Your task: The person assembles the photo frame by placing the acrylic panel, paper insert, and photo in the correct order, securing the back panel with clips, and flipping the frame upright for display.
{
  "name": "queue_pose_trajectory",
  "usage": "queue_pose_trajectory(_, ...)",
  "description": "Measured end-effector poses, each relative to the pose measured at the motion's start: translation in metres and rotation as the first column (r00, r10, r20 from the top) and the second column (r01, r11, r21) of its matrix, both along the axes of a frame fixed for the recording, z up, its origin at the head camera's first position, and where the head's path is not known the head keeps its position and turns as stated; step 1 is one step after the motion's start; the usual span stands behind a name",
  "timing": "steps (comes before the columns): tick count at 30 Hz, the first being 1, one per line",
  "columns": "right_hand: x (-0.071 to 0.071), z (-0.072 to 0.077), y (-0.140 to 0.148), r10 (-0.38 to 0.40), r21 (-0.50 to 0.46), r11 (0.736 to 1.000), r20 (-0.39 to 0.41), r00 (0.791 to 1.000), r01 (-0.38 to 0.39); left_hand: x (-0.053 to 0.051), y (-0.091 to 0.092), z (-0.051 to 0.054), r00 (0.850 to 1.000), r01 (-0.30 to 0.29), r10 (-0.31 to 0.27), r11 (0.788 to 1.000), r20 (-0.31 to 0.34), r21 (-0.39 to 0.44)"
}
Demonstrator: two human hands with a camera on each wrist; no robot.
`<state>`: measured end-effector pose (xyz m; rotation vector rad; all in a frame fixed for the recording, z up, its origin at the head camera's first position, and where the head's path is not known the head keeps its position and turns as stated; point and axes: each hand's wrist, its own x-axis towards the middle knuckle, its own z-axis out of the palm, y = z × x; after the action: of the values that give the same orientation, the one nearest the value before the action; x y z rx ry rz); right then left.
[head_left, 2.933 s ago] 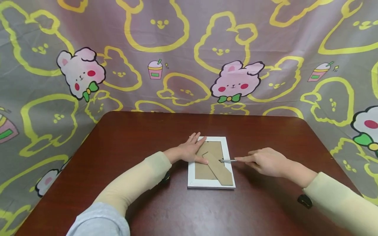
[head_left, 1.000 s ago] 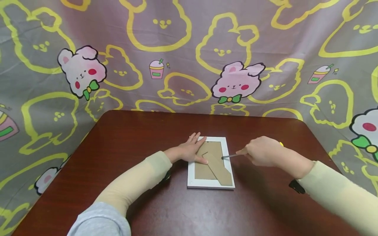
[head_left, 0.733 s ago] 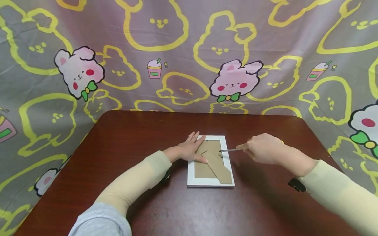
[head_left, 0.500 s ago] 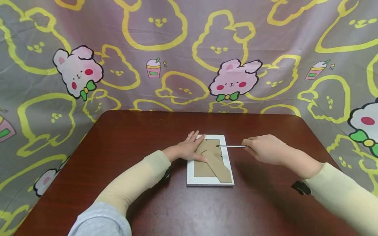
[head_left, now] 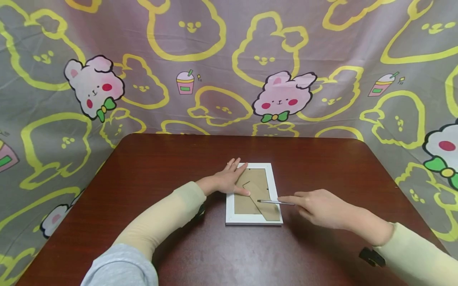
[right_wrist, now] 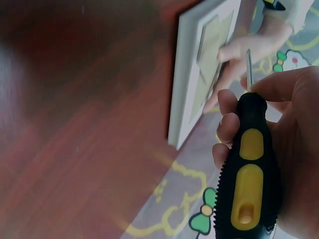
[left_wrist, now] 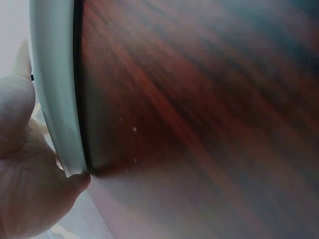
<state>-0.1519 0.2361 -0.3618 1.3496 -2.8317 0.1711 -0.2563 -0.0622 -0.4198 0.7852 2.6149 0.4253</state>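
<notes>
Over on the bench, a picture frame lies back-up, presumably to bring its backing within reach, its long axis running away from the person. The left hand rests fingers-spread across its left side, grasping nothing, seemingly steadying it. The right hand has its grip wrapped round a screwdriver, shaft pointing leftward over the slanting stand; whether it touches, I can't tell.
</notes>
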Motion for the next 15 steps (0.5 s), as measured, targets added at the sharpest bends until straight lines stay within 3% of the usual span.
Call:
queue_pose_trajectory(6,0.014,-0.006,-0.004,0.028,-0.018,0.999,0.049,0.998,-0.027,0.0,0.0,-0.001,1.0,0.003,-0.003,1.0,0.01,0.006)
queue_pose_trajectory(10,0.021,-0.012,-0.004,0.082,-0.036,0.996,0.019,0.996,-0.081,0.001,0.0,-0.001,1.0,0.0,0.0,1.0,0.005,-0.001)
queue_pose_trajectory(15,0.023,-0.017,-0.005,0.096,-0.04,0.995,-0.013,0.995,-0.096,0.0,0.0,0.0,1.0,-0.004,0.004,1.0,-0.003,-0.004)
